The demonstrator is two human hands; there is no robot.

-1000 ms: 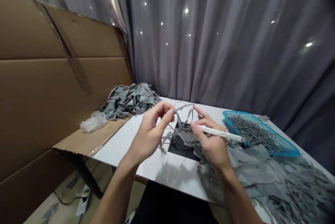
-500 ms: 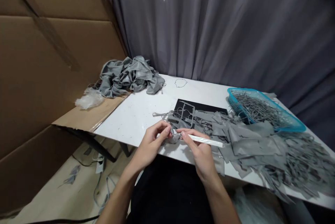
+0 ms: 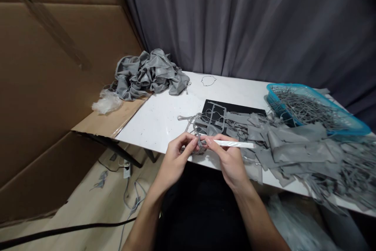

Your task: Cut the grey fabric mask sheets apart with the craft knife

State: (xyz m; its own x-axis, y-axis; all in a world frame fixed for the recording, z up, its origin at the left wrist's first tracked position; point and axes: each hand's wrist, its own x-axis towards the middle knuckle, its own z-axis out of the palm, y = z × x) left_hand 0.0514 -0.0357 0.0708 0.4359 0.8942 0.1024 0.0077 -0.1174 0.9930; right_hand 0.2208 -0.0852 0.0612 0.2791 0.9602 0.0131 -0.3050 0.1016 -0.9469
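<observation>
Close to the table's front edge, my left hand (image 3: 179,156) is closed, pinching a small grey rubbery piece (image 3: 199,140) between thumb and fingers. My right hand (image 3: 229,157) grips a slim white-handled tool (image 3: 237,144), its handle pointing right and its tip meeting the grey piece. The tip is too small to make out, so I cannot tell its exact kind. Just beyond my hands, thin grey strips and frames (image 3: 216,116) lie partly over a black mat (image 3: 242,109).
Grey flat scraps (image 3: 302,147) spread over the table's right side. Behind them stands a blue basket (image 3: 352,127) of thin grey strips. A crumpled grey heap (image 3: 152,74) and a clear plastic bag (image 3: 107,102) sit at the back left. A thin ring (image 3: 208,81) lies near the curtain (image 3: 235,20).
The view has shifted slightly, so the table things sit higher and further right. My hands have drawn closer together, the tool's tip now right at the grey piece.
</observation>
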